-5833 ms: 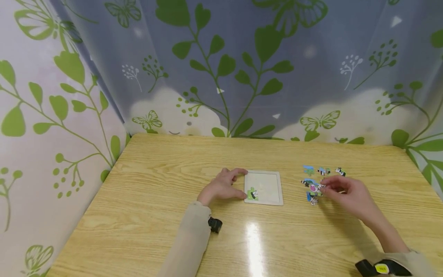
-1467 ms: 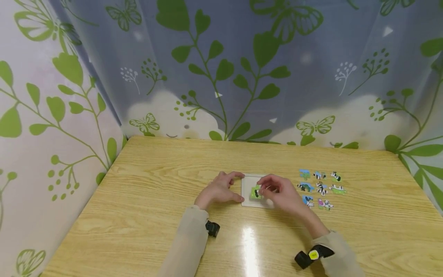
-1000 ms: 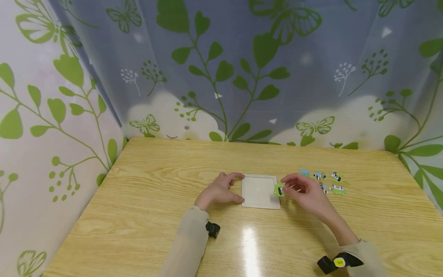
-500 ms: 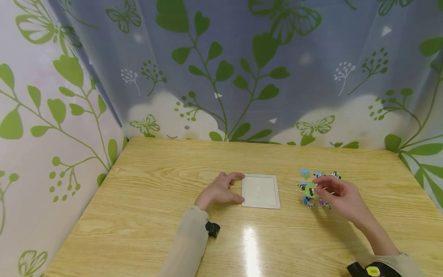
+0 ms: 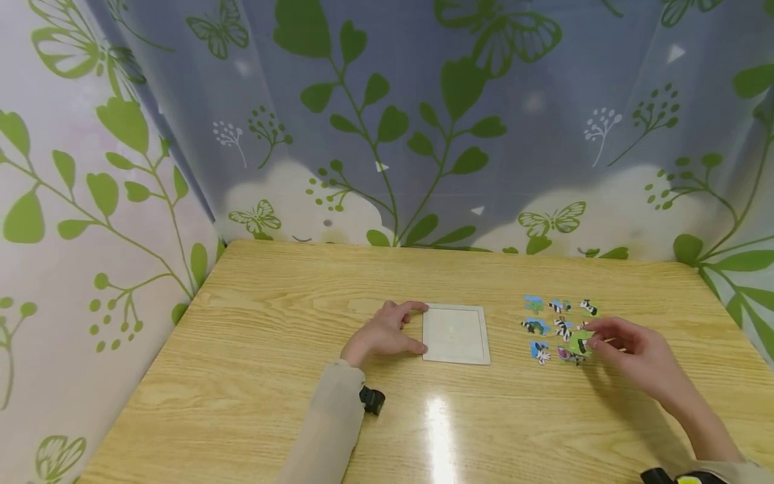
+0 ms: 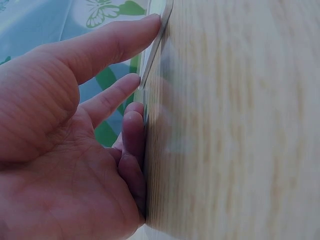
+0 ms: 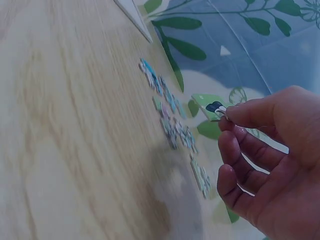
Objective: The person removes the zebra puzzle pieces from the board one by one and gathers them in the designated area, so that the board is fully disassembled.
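Note:
My right hand (image 5: 641,356) pinches a green puzzle piece (image 5: 579,341) between thumb and fingertips. It hangs above the right side of the loose pieces; in the right wrist view the piece (image 7: 212,106) shows a dark and white mark and is off the table. My left hand (image 5: 385,331) lies left of a square, pale puzzle tray (image 5: 453,336), thumb and index finger stretched out and touching its left edge near both corners. The tray's thin edge (image 6: 156,45) meets those fingertips in the left wrist view. No piece lies in the tray.
Several flat puzzle pieces with animal pictures, such as a blue piece (image 5: 540,352) and a black-and-white one (image 5: 588,307), lie in rough rows right of the tray. The wooden table (image 5: 290,302) runs back to a leaf-patterned curtain (image 5: 387,168).
The right hand has lifted the green piece out of the tray and carried it right, over the loose pieces. The purple piece it held earlier lies on the table. The left hand stays at the tray.

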Demonstrator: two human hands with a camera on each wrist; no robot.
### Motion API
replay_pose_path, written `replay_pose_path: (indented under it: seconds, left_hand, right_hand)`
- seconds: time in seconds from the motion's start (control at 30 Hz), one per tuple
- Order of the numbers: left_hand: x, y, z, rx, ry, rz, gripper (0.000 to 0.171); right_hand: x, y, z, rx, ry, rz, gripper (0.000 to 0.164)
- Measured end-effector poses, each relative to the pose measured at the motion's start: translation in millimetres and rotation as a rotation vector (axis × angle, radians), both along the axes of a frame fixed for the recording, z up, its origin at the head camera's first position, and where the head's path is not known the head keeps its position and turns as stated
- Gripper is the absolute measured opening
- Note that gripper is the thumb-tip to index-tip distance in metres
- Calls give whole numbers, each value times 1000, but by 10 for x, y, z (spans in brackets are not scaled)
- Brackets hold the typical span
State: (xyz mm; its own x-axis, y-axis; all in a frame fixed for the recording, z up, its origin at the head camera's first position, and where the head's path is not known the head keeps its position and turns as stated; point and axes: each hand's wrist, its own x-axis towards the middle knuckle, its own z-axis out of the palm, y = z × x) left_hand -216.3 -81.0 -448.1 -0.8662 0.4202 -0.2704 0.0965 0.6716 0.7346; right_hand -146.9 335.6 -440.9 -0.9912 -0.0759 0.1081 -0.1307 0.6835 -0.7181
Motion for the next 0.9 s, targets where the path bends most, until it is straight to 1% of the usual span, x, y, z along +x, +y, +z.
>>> replay_pose_path:
  seconds: [0.23,0.5,0.7,0.9]
  left_hand:
    - [-7,-4,3,-7,5,-4,71]
    - [2,-20,6,3,-8,-2,71]
    - [8,-22,16,-1,7,-16,71]
    - [-3,-37,21,5,13,-43,71]
  right_hand:
    - [45,195,-57,90,9,-6,20]
    - [47,290,-150,196,-2,16,18]
    - [34,294,-204,223,25,11,15]
    - [19,287,-223,240,3,-9,15]
